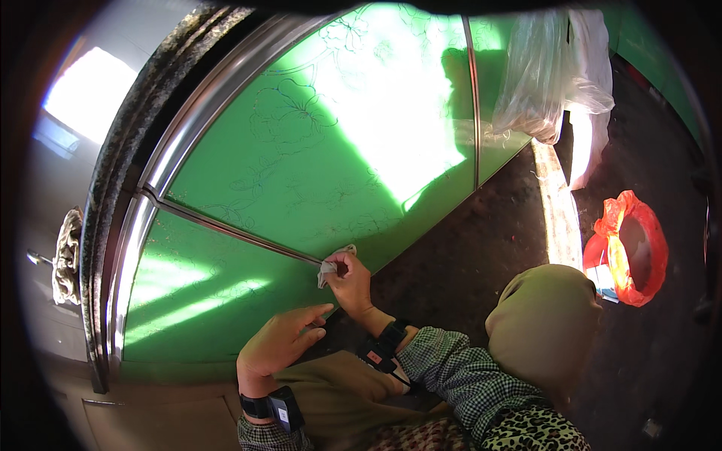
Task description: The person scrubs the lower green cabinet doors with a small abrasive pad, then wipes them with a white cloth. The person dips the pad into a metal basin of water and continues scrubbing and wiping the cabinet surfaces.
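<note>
My right hand (351,282) pinches a pale grey cloth (327,272) against the lower end of the metal strip (242,232) between two glossy green cabinet doors. To its lower left, my left hand (285,338) is held in front of the smaller green door (186,299), fingers loosely bent and apart, with nothing in it. The larger green door (271,180) has thin flower outlines and a bright patch of sunlight. Both wrists carry dark straps with small devices.
A dark stone countertop edge (121,146) curves along the left, with a crumpled cloth (67,256) beside a tap. Clear plastic bags (530,73) hang at the upper right. A red plastic bag lines a round bin (648,253) on the dark floor (451,242), right of my knee (541,327).
</note>
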`<state>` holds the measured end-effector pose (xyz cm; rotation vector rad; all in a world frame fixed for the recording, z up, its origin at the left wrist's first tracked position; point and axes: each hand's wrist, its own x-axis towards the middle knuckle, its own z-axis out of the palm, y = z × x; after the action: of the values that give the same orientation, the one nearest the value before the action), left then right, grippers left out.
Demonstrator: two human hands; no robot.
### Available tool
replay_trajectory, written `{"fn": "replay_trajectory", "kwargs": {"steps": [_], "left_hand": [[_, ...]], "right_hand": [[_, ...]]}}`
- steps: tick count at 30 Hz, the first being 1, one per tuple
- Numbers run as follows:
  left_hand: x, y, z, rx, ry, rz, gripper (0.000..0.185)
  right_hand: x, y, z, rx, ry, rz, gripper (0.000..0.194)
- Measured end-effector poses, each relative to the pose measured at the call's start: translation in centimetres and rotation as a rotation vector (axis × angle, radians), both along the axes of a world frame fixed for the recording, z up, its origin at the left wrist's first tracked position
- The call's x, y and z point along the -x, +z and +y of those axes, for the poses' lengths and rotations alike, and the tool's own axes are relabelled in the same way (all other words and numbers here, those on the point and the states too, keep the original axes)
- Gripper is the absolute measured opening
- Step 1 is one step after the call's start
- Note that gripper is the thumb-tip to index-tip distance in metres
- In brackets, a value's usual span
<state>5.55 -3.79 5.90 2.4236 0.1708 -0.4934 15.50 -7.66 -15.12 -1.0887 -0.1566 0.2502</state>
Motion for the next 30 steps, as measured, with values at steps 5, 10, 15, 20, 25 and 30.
{"fn": "replay_trajectory", "kwargs": {"steps": [5, 10, 15, 20, 25, 30], "left_hand": [[-0.3, 0.1, 0.0, -0.023, -0.008, 0.02, 0.044], [-0.4, -0.2, 0.5, -0.042, -0.02, 0.017, 0.043], [-0.8, -1.5, 1.6, -0.026, 0.051, 0.11, 0.044], [-1.3, -2.9, 2.6, -0.112, 0.041, 0.092, 0.044], [-1.3, -3.3, 3.5, -0.115, 0.1, -0.016, 0.054], [-2.1, -2.8, 3.2, 0.278, 0.189, 0.012, 0.064]], "right_hand": [[0.8, -3.5, 1.1, 0.03, -0.116, 0.039, 0.018], [0.7, -7.7, 0.9, 0.127, -0.084, 0.234, 0.017], [-0.9, -13.5, -0.9, 0.453, -0.009, 0.159, 0.017], [-1.4, -11.1, -2.4, 0.209, 0.172, 0.268, 0.015], [-3.0, -1.5, -6.7, -0.481, 0.766, 0.232, 0.016], [-3.7, 6.6, -11.0, -0.733, 0.864, 0.116, 0.016]]}}
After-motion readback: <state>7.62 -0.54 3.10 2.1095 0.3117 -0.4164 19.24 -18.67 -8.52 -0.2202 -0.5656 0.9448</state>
